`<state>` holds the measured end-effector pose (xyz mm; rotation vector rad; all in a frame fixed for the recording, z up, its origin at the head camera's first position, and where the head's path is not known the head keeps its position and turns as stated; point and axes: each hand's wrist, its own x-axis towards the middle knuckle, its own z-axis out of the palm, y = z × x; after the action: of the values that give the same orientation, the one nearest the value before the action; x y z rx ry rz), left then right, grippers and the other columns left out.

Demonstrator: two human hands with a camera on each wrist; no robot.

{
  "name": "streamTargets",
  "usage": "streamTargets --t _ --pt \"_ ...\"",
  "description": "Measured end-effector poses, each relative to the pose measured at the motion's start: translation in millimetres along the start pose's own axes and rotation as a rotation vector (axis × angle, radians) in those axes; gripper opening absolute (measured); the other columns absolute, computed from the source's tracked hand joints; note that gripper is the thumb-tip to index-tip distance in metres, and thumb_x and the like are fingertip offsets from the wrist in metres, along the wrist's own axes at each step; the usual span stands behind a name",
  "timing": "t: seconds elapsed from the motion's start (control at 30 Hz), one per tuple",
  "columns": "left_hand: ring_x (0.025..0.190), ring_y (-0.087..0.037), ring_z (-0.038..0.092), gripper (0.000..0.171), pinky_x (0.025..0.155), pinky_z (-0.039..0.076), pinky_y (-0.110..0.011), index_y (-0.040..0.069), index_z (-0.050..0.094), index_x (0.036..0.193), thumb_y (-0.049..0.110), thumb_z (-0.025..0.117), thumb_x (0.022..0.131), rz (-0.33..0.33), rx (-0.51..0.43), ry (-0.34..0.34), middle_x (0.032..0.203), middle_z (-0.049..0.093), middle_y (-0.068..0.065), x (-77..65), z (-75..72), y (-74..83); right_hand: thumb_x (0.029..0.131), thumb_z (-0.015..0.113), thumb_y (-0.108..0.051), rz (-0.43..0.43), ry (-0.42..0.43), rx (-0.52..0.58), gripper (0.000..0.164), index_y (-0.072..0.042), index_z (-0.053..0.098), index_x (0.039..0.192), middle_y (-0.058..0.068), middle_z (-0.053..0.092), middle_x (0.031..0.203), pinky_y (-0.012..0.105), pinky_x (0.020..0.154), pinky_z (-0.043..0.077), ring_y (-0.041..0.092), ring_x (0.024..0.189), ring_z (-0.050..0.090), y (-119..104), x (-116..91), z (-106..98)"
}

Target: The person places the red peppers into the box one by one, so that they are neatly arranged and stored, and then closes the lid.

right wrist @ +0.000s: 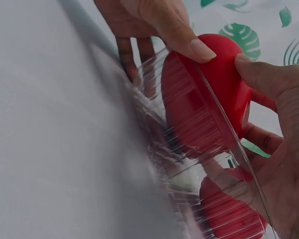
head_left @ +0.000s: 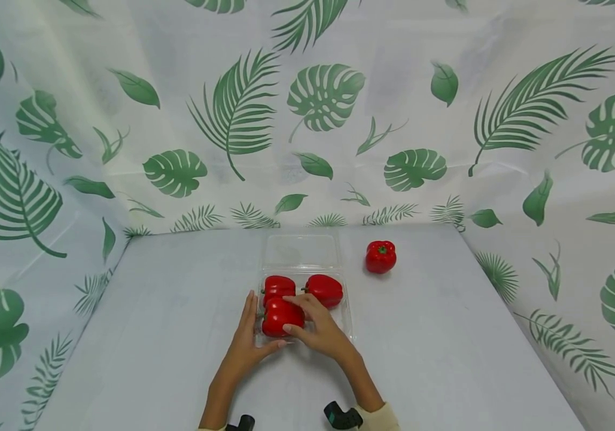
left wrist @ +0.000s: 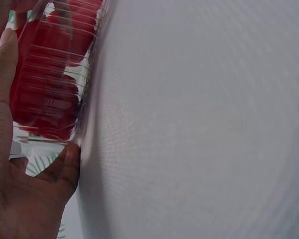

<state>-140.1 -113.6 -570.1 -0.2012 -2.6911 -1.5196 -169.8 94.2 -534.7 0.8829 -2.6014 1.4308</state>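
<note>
A clear plastic clamshell container (head_left: 347,314) lies on the table with its lid (head_left: 301,250) folded back. Three red bell peppers are in its base: one back left (head_left: 278,286), one back right (head_left: 325,290) and one front left (head_left: 280,318). My right hand (head_left: 322,328) grips the front left pepper between thumb and fingers. Along the container's left side, my left hand (head_left: 250,338) rests with fingers extended and thumb at the front edge. The right wrist view shows the gripped pepper (right wrist: 222,74) low in the container, partly above its rim, near the left thumb.
Another red bell pepper (head_left: 380,257) stands on the white table (head_left: 437,335), behind and right of the container. A leaf-printed cloth (head_left: 361,120) rises along the table's back and both sides.
</note>
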Motion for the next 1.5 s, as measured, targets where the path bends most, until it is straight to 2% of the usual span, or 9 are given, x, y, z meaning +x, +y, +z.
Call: streamTargets --t 0.37,0.6,0.83,1.1,1.33,1.5 --pt "0.152 -0.035 0.014 0.115 0.112 0.033 -0.057 0.016 0.009 0.158 0.054 0.078 0.074 -0.017 -0.011 -0.004 0.166 0.006 -0.004 0.3 -0.2 -0.9 0.084 0.076 -0.029 -0.031 0.037 -0.133 0.053 -0.013 0.061 0.132 0.009 0.054 0.124 0.045 0.094 0.056 0.023 0.117 0.051 -1.3 1.4 5.0" --pt "0.152 -0.034 0.013 0.115 0.112 0.032 -0.057 0.016 0.009 0.158 0.053 0.078 0.075 -0.011 -0.007 -0.013 0.166 0.006 -0.004 0.2 -1.0 -0.8 0.085 0.075 -0.029 -0.052 0.038 -0.189 0.050 -0.017 0.062 0.132 0.006 0.054 0.125 0.043 0.095 0.056 0.020 0.118 0.049 -1.1 1.0 7.6" --pt "0.152 -0.035 0.014 0.117 0.111 0.034 -0.056 0.019 0.007 0.159 0.054 0.079 0.073 -0.015 0.009 -0.004 0.166 0.006 -0.004 1.0 -1.0 -0.5 0.084 0.076 -0.026 -0.055 0.017 -0.229 0.052 -0.013 0.062 0.133 0.010 0.055 0.126 0.043 0.096 0.055 0.025 0.118 0.051 -5.6 2.0 6.2" --pt "0.151 -0.035 0.015 0.117 0.110 0.035 -0.055 0.018 0.007 0.159 0.052 0.080 0.073 -0.020 0.005 -0.007 0.166 0.006 -0.004 -0.7 0.6 -1.0 0.083 0.077 -0.026 -0.044 -0.005 -0.305 0.054 -0.014 0.062 0.133 0.007 0.055 0.125 0.040 0.095 0.057 0.022 0.114 0.051 -9.9 1.2 5.0" --pt "0.152 -0.035 0.014 0.117 0.111 0.033 -0.056 0.019 0.007 0.159 0.053 0.079 0.074 -0.020 -0.004 -0.004 0.166 0.006 -0.004 0.2 -0.9 -0.1 0.083 0.076 -0.029 -0.084 0.014 -0.348 0.054 -0.015 0.061 0.133 0.007 0.055 0.126 0.041 0.093 0.057 0.022 0.114 0.052 -8.1 1.5 6.8" --pt "0.151 -0.035 0.015 0.117 0.109 0.036 -0.055 0.018 0.007 0.159 0.052 0.080 0.073 -0.019 -0.010 -0.004 0.166 0.006 -0.004 -0.3 0.4 -0.1 0.085 0.075 -0.031 -0.082 0.002 -0.372 0.055 -0.016 0.059 0.135 0.005 0.055 0.125 0.039 0.095 0.057 0.021 0.114 0.051 -6.6 0.6 7.6"
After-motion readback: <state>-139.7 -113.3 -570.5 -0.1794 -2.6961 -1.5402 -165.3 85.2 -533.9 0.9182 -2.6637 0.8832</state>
